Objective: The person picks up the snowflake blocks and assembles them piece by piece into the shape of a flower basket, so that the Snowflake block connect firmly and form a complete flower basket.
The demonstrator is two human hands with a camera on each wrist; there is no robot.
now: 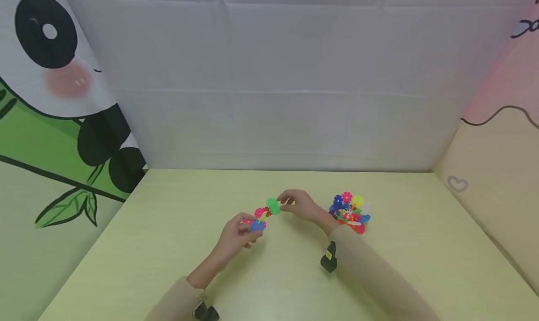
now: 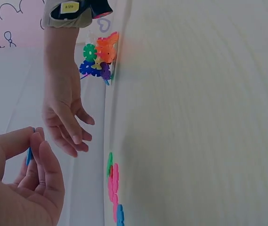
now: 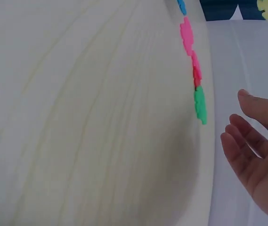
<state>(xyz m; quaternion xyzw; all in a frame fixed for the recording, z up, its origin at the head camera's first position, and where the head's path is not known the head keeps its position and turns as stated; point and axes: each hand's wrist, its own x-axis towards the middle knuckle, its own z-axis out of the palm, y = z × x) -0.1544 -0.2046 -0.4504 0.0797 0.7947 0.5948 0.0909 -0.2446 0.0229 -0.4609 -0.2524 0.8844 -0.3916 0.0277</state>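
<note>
My left hand (image 1: pixel 236 234) pinches a blue snowflake disc (image 2: pixel 28 157) between thumb and fingertips; the disc shows edge-on in the left wrist view. Beside those fingertips a yellow disc (image 1: pixel 263 216) stands tilted. A row of joined snowflake discs (image 3: pixel 186 35) in blue, pink, red and green lies along the table, its near part overlapped by the left hand in the head view. At the row's far end is the green disc (image 1: pixel 273 206). Close to it, my right hand (image 1: pixel 301 204) has loosely bent fingers with nothing between them, thumb apart in the right wrist view.
A heap of loose discs (image 1: pixel 349 211) in many colours sits on the table (image 1: pixel 294 283), right of the right hand. A white cloth wall (image 1: pixel 269 101) rises behind the table, with printed panels at both sides. Dark straps (image 1: pixel 329 258) are on both sleeves.
</note>
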